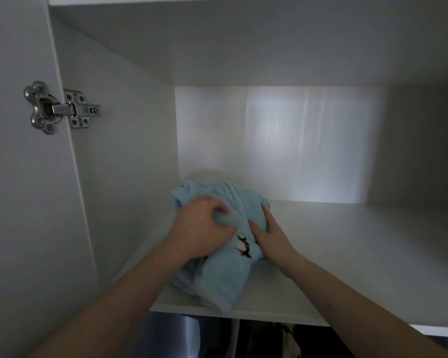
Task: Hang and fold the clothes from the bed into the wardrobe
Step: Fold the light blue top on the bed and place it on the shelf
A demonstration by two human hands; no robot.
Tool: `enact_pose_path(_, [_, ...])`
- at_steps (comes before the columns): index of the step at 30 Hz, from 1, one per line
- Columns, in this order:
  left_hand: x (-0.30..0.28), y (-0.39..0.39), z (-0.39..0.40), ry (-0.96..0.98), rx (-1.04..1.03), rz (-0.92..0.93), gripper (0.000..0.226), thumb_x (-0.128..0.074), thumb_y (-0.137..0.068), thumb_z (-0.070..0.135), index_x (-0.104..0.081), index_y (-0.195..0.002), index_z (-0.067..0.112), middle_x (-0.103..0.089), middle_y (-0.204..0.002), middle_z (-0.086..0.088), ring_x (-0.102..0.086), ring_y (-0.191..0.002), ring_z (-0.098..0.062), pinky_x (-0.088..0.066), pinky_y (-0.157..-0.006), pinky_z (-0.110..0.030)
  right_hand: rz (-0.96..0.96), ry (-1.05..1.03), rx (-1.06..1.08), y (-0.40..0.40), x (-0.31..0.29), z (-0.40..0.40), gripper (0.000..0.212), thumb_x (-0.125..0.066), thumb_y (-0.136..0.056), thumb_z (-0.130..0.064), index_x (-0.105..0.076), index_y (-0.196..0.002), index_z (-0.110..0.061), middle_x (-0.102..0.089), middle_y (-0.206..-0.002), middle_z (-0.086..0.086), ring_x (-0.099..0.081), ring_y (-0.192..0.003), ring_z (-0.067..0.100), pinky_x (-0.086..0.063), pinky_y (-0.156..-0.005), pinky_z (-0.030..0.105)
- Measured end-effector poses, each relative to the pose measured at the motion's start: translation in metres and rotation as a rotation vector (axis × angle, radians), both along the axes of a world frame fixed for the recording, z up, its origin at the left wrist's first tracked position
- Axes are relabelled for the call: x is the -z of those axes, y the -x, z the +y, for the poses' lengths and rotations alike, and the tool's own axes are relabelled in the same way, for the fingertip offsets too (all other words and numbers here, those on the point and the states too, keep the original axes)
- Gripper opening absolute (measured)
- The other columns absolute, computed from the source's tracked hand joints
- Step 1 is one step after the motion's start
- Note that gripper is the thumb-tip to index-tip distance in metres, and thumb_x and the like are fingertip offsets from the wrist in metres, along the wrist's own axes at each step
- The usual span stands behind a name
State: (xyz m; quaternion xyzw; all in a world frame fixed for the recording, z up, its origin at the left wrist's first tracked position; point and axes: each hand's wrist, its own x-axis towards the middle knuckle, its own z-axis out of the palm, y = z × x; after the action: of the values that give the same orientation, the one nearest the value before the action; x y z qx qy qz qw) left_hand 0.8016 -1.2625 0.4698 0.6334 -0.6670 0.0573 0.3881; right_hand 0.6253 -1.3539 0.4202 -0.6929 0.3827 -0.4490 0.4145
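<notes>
Blue garment on the white wardrobe shelf.
My left hand grips the light-blue garment near the shelf's front-left corner; my right hand presses flat against it; below, dim shapes stay indistinct.

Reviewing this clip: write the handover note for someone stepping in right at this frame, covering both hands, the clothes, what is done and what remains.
Left hand: closed on the light blue garment, gripping its top.
Right hand: flat against the garment's right side, pressing it in.
Garment: bundled on the wardrobe shelf, left part; one edge hangs over the front lip.
Done: this piece has reached the shelf.
Left: tidy the bundle and tuck the hanging edge. Dark clothes show below the shelf; the bed is out of view, so what remains there is unknown.
</notes>
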Motion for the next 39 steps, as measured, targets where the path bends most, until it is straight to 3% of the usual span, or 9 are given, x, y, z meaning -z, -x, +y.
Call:
enact_pose_path(4, [0.01,-0.038,-0.001,-0.303,-0.268,0.231,0.1,-0.062,-0.054,0.094,-0.061,-0.115,0.015,-0.065,-0.108,-0.006,-0.064,-0.098,-0.023,-0.053,-0.079,-0.034,-0.064,-0.049,-0.04,-0.004,0.009,-0.002,0.095,-0.069,-0.092,-0.049,-0.011,-0.164,-0.027,-0.031,-0.165,0.002,-0.038,-0.147,0.023,-0.034,-0.121,0.047])
enact_pose_path(7, [0.019,-0.044,-0.005,-0.447,-0.117,0.404,0.058,-0.073,-0.074,0.072,-0.063,-0.079,0.015,-0.058,-0.068,-0.001,-0.057,-0.059,-0.009,-0.041,-0.054,-0.024,-0.022,-0.026,-0.041,-0.008,0.013,-0.002,0.102,-0.068,-0.088,-0.059,-0.006,-0.164,-0.031,-0.026,-0.166,0.0,-0.034,-0.149,0.025,-0.032,-0.121,0.05])
enact_pose_path(11, [0.006,-0.049,-0.006,-0.217,-0.074,0.598,0.019,-0.074,-0.087,0.037,-0.075,-0.085,0.018,-0.074,-0.084,0.002,-0.068,-0.079,-0.015,-0.055,-0.074,-0.035,0.073,0.038,-0.007,-0.007,0.017,-0.01,0.094,-0.066,-0.093,-0.051,-0.01,-0.164,-0.026,-0.024,-0.167,0.001,-0.031,-0.15,0.026,-0.032,-0.121,0.052])
enact_pose_path(18, [0.04,-0.063,0.0,-0.281,-0.194,0.856,0.028,-0.048,-0.1,0.023,-0.063,-0.084,0.005,-0.063,-0.085,-0.02,-0.059,-0.078,-0.024,-0.044,-0.071,-0.037,0.113,0.036,0.013,-0.016,0.018,-0.008,0.088,-0.068,-0.094,-0.045,-0.016,-0.163,-0.026,-0.028,-0.165,0.002,-0.033,-0.149,0.026,-0.033,-0.121,0.049])
enact_pose_path(23, [0.052,-0.06,0.004,-0.241,-0.249,0.973,0.038,-0.046,-0.101,0.028,-0.07,-0.103,0.0,-0.072,-0.101,-0.023,-0.069,-0.095,-0.033,-0.054,-0.091,-0.052,-0.038,-0.127,-0.107,-0.031,0.002,0.013,0.134,-0.076,-0.055,-0.086,-0.013,-0.162,-0.035,-0.023,-0.167,-0.005,-0.033,-0.15,0.025,-0.036,-0.119,0.051])
enact_pose_path(27, [0.05,-0.064,0.009,-0.314,-0.139,1.061,0.029,-0.056,-0.095,0.028,-0.068,-0.105,0.002,-0.074,-0.098,-0.017,-0.07,-0.09,-0.032,-0.057,-0.087,-0.045,0.099,-0.132,-0.109,-0.044,0.002,0.021,0.156,-0.08,-0.038,-0.09,0.006,-0.16,-0.043,-0.002,-0.17,-0.008,-0.017,-0.155,0.027,-0.029,-0.122,0.056])
enact_pose_path(32, [0.015,-0.083,0.021,-0.042,-0.153,0.405,0.071,-0.07,-0.075,0.017,-0.041,-0.139,0.02,-0.033,-0.137,0.004,-0.043,-0.123,-0.019,-0.039,-0.104,-0.031,0.143,-0.019,-0.072,-0.039,0.018,0.018,0.152,-0.071,-0.042,-0.093,0.009,-0.16,-0.042,0.002,-0.17,-0.005,-0.014,-0.156,0.028,-0.03,-0.121,0.056])
enact_pose_path(35, [0.0,-0.067,0.033,-0.45,0.183,0.193,0.056,-0.057,-0.076,0.061,-0.046,-0.13,0.065,-0.016,-0.155,0.022,-0.006,-0.149,-0.001,-0.009,-0.118,-0.025,0.137,0.002,-0.063,-0.041,0.022,0.02,0.148,-0.063,-0.041,-0.1,0.009,-0.159,-0.046,0.005,-0.17,-0.008,-0.014,-0.156,0.027,-0.03,-0.121,0.056])
enact_pose_path(39, [0.032,-0.068,0.03,-0.74,0.096,0.092,0.13,-0.065,-0.048,0.097,-0.001,-0.154,0.057,0.018,-0.162,0.028,0.021,-0.15,-0.003,-0.002,-0.127,-0.042,0.177,0.034,-0.062,-0.043,0.031,0.026,0.131,-0.063,-0.056,-0.095,0.015,-0.153,-0.055,0.015,-0.168,-0.014,-0.001,-0.157,0.023,-0.023,-0.123,0.057])
